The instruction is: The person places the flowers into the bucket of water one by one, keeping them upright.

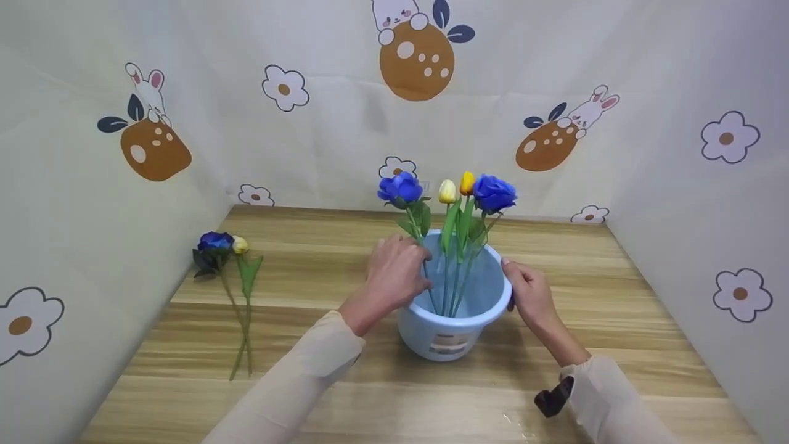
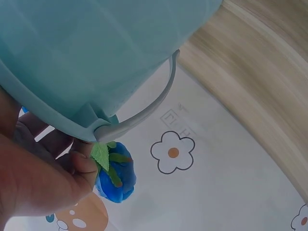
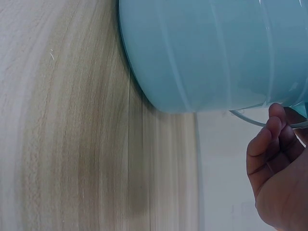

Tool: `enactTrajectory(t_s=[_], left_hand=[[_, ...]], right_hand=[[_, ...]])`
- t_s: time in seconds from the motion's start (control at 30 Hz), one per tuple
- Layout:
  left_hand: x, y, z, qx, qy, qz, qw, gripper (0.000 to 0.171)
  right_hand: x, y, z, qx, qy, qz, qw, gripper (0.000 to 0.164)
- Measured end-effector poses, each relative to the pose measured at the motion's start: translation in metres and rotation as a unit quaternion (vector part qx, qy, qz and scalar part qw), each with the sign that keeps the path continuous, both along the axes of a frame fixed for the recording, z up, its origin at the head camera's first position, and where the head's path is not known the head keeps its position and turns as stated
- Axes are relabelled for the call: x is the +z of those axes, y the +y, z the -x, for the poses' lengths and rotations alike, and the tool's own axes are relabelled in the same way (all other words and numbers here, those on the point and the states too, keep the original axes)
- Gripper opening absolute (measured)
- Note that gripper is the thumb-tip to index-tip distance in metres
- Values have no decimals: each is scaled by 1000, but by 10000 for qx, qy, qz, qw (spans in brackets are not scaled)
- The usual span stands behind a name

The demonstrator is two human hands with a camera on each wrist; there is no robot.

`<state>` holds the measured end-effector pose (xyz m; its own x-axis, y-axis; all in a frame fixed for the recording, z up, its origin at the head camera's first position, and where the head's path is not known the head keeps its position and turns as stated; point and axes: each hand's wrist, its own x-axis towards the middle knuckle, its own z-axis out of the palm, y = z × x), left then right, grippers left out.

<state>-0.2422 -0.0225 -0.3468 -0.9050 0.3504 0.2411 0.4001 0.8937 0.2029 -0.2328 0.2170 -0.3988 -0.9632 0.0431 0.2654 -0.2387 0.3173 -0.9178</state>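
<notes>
A light blue bucket (image 1: 425, 330) stands upright on the table. Inside it lean a pale yellow tulip (image 1: 447, 192), an orange-yellow tulip (image 1: 467, 183) and a blue rose (image 1: 494, 193). My left hand (image 1: 394, 271) is over the bucket's left rim, its fingers curled around the stem of another blue flower (image 1: 400, 188), whose stem runs down into the bucket. The left wrist view shows that blue flower (image 2: 116, 173) beyond the curled fingers, partly hidden. With thumb over the rim and fingers outside, my right hand (image 1: 533, 293) grips the bucket's right side near its handle (image 3: 248, 118).
On the left of the wooden table (image 1: 308, 259), a dark blue rose (image 1: 216, 242) and a pale yellow tulip (image 1: 240, 245) lie with stems crossed. Printed cloth walls (image 1: 333, 142) enclose the back and sides. A black strap (image 1: 553, 398) hangs at the right sleeve.
</notes>
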Motion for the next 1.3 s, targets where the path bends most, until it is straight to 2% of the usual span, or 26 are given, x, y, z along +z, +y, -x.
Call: enactTrajectory(t_s=[0.3,0.43,0.57,0.73,1.07,1.3], left_hand=[[0,3,5,-37,-222,105,9997,35],[2,4,6,-103,-123,283,9995,30],[2,4,6,-183,28,533,9984,16],[2,5,6,-240,-95,690,9973,5],[3,7,8,-392,-543,1006,9927,16],[5,7,7,-436,-927,1155,9880,22]], right_hand=[[-25,11,19,-42,24,105,9999,48],[-28,11,20,-39,190,156,9997,49],[-28,10,19,-47,230,194,9995,49],[-28,11,19,-44,238,144,9996,49],[-24,12,19,58,11,171,9998,47],[-6,4,4,204,5,102,9997,45]])
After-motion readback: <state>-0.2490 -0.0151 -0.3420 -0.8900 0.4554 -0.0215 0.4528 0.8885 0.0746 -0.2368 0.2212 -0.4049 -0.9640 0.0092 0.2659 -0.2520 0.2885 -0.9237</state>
